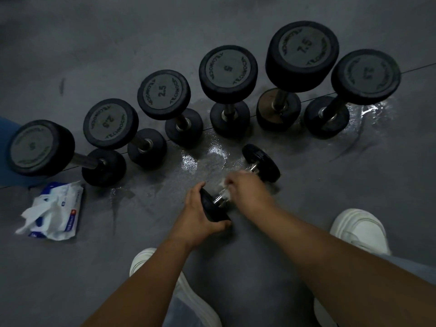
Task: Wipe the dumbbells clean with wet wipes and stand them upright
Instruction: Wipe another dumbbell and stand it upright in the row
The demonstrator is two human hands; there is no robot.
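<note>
Gripping the near head of the small dumbbell (pixel 260 162) that is lying on the floor (pixel 94 267), the left hand (pixel 200 217) is curling round its black disc. The right hand (pixel 247 187) is closing its fingers round a white wipe (pixel 224 194) pressed against the dumbbell's steel handle. Six other dumbbells (pixel 227 69) are standing upright in a row just beyond it, a wipe pack (pixel 59 208) is lying well to its left, and wet patches (pixel 188 161) are glistening beside it.

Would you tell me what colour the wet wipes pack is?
The wet wipes pack is white with blue patches and a red mark, in the head view.
</note>
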